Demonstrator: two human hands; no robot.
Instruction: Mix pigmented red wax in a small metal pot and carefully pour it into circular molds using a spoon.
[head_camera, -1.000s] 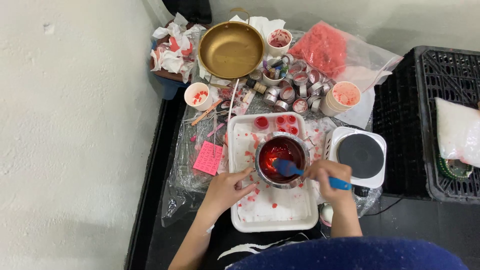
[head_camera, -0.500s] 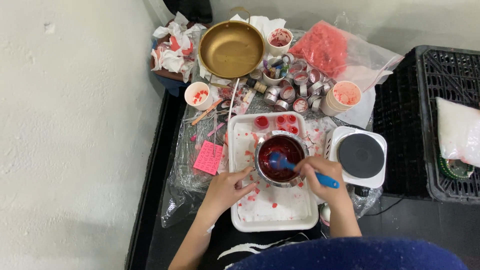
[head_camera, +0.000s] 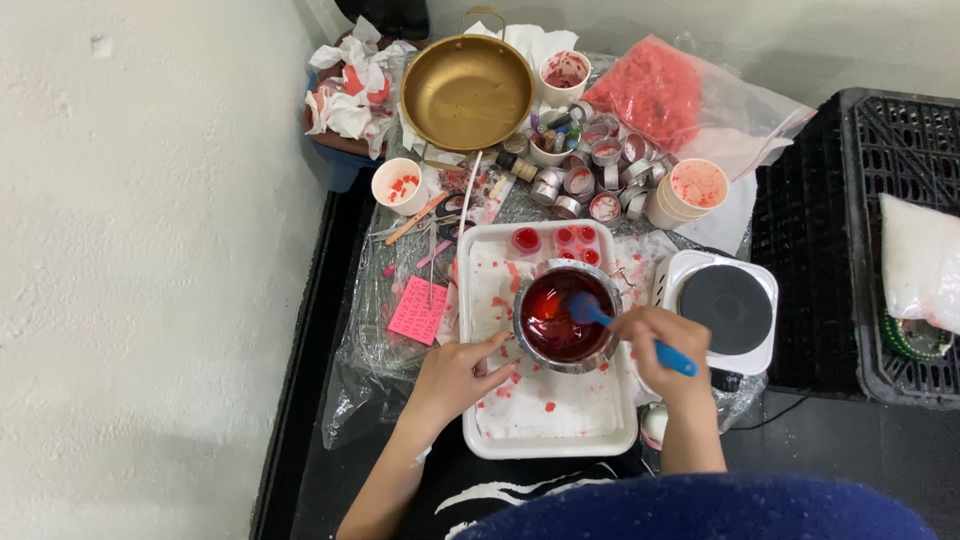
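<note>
A small metal pot (head_camera: 563, 316) of red liquid is set on a white tray (head_camera: 480, 440) (spills are caught there); its rim is steadied by the left hand (head_camera: 452, 377), fingers loosely spread; a blue spatula (head_camera: 630, 334) is gripped by the closed right hand (head_camera: 668, 352), its blade dipped inside.

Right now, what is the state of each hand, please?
Left hand: open, fingers resting against the round metal pot of red liquid.
Right hand: closed on the blue plastic spatula.
</note>
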